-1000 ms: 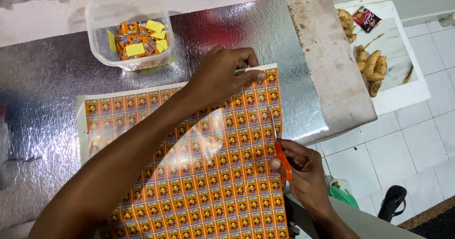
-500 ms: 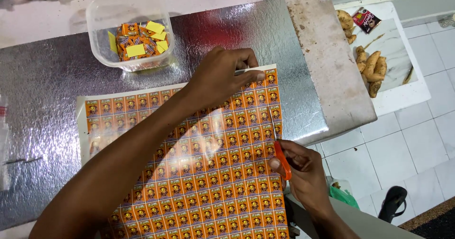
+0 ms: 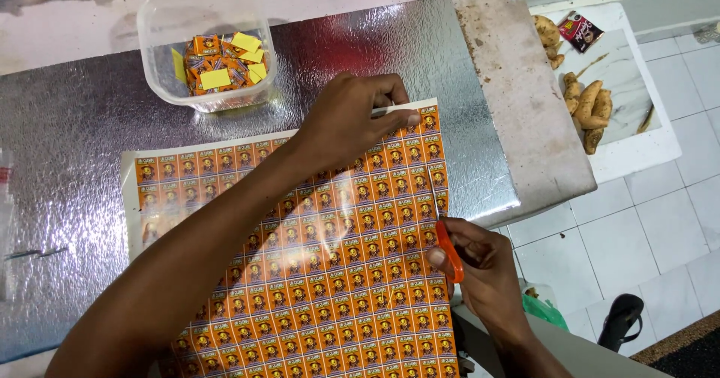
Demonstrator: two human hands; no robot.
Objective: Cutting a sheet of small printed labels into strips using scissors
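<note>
A large glossy sheet of small orange printed labels [image 3: 315, 258] lies on a foil-covered table [image 3: 67, 160]. My left hand [image 3: 352, 115] presses flat on the sheet's far right corner, fingertips at its top edge. My right hand [image 3: 480, 269] grips orange-handled scissors [image 3: 444, 232] by the handles. The blades point away from me and sit in the sheet along its right-hand column of labels.
A clear plastic tub [image 3: 206, 44] with several cut orange and yellow labels stands at the back left. Right of the foil is a bare worn board [image 3: 517, 93]. Below on the tiled floor are a white slab [image 3: 637, 145] with root vegetables [image 3: 589, 104] and a black sandal [image 3: 621, 318].
The sheet's far edge has shifted slightly upward under my left hand. The scissors and my right hand have stayed almost in place, edging a little along the cut.
</note>
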